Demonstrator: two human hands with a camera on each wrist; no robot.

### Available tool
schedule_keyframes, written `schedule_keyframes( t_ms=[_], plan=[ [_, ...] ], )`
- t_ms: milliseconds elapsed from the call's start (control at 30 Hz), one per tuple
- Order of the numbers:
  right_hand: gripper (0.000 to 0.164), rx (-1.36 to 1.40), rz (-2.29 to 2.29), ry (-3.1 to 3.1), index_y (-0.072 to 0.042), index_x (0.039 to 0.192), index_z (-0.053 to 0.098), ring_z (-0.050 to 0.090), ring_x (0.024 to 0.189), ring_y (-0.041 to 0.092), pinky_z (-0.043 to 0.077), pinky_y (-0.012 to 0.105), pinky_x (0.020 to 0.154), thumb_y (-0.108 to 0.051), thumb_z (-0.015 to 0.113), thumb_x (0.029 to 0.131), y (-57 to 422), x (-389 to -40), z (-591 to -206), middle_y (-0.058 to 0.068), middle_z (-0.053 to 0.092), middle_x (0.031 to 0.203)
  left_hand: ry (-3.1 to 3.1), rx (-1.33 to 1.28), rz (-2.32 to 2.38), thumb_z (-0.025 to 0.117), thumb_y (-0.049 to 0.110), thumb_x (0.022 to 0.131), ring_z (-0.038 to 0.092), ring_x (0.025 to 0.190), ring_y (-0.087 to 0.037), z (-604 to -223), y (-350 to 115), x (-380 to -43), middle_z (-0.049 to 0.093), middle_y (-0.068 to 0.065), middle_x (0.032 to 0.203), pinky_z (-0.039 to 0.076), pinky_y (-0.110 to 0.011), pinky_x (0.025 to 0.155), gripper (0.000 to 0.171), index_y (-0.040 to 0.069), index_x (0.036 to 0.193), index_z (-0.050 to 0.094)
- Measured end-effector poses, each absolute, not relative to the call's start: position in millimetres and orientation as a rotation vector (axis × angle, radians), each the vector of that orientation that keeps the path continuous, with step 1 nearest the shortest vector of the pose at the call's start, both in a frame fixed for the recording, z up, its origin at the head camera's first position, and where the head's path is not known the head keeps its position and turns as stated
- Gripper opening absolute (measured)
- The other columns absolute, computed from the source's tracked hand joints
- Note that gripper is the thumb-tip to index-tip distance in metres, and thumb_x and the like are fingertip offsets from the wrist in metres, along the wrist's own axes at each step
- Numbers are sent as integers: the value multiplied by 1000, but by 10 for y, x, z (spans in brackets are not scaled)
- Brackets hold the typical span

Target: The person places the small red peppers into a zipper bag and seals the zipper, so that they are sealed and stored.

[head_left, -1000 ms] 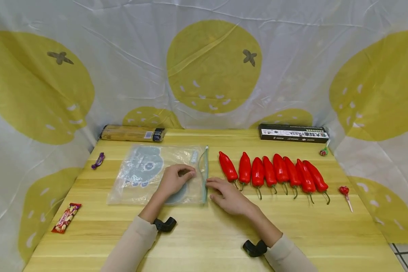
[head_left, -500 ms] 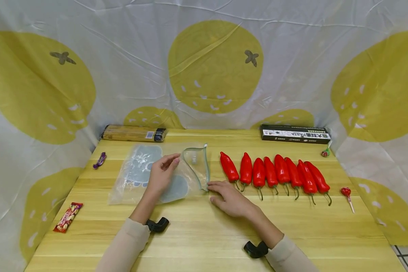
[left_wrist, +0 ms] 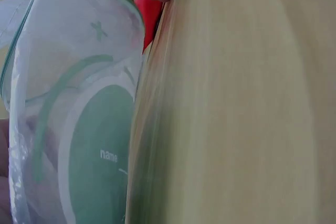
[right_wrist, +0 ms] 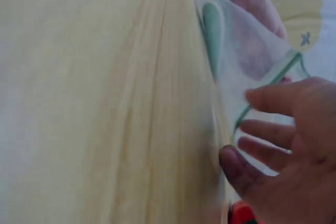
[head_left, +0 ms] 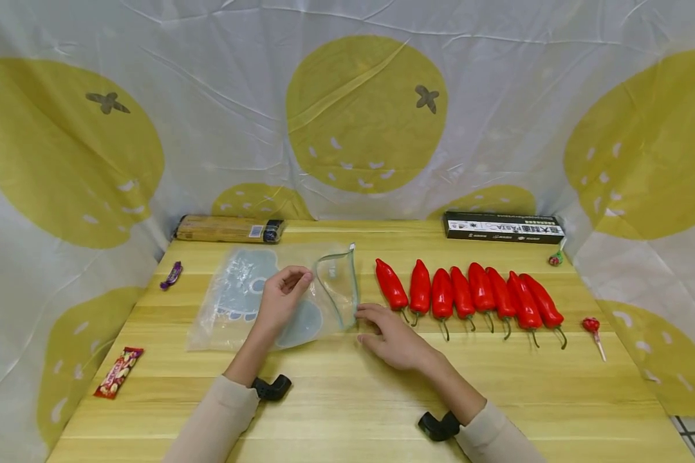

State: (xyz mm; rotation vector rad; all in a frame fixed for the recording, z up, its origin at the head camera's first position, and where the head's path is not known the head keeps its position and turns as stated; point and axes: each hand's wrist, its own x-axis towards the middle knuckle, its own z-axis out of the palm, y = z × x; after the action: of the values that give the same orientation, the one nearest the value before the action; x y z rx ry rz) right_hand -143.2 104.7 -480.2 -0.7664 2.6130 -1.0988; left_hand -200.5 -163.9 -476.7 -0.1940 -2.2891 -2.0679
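So, closest in: the right hand (head_left: 398,341) is down on the table (head_left: 336,399), thumb well apart from loosely bent fingers, and fingertips at the near corner of the zip bag's mouth. The left hand (head_left: 280,299) looks like it's pinching the bag's top sheet, though the plastic blurs the exact grip. The zip bag (head_left: 243,276) lies flat-ish, long axis left to right, mouth gaping to the right. Imo that's the bit that counts: the mouth faces straight at the row of red peppers (head_left: 462,292). Those run roughly front to back, stems toward the person. The right hand's way nearer them, with the leftmost pepper (head_left: 391,285) just beyond its fingers, not touching. Pasta box (head_left: 504,228)'s way at the back.
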Motion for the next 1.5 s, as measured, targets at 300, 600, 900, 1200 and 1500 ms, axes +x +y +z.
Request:
schedule_keyframes(
  t_ms=[300,600,900,1200,1500],
  plan=[
    [30,-594,-1506,2630,-13,121,63,65,93,10,55,26,84,-20,68,92,1179,-1445,-4585,5,67,116,-2190,-89,-2063,68,29,92,64,92,-10,-4864,-1551,-2022,67,3,94,51,-18,84,30,2,104,65],
    [41,-346,-1349,2959,-5,119,64,64,87,20,55,34,78,-25,75,86,1397,-1660,-4574,10,69,107,-2251,-76,-2066,69,30,91,66,98,-7,-4874,-1554,-2012,71,4,104,52,-17,85,33,6,113,69],
    [46,-302,-1037,3045,-2,121,63,61,94,25,55,37,77,-24,77,83,1391,-1809,-4670,13,66,115,-2227,-64,-2035,68,29,91,65,93,-7,-4923,-1525,-2021,70,5,97,52,-16,81,31,3,108,69],
    [50,-363,-740,3057,-3,122,61,62,94,27,56,41,78,-25,78,81,1284,-1851,-4653,13,68,108,-2226,-93,-2140,67,19,93,62,88,-7,-4746,-1503,-1952,67,6,93,51,-17,79,26,-1,108,67],
    [53,-325,-842,3041,-7,127,57,60,85,23,55,38,73,-26,76,81,1280,-1845,-4618,10,67,106,-2241,-79,-2127,66,18,94,62,88,-5,-4667,-1505,-1918,66,7,92,51,-17,80,26,-4,108,66]
  ],
)
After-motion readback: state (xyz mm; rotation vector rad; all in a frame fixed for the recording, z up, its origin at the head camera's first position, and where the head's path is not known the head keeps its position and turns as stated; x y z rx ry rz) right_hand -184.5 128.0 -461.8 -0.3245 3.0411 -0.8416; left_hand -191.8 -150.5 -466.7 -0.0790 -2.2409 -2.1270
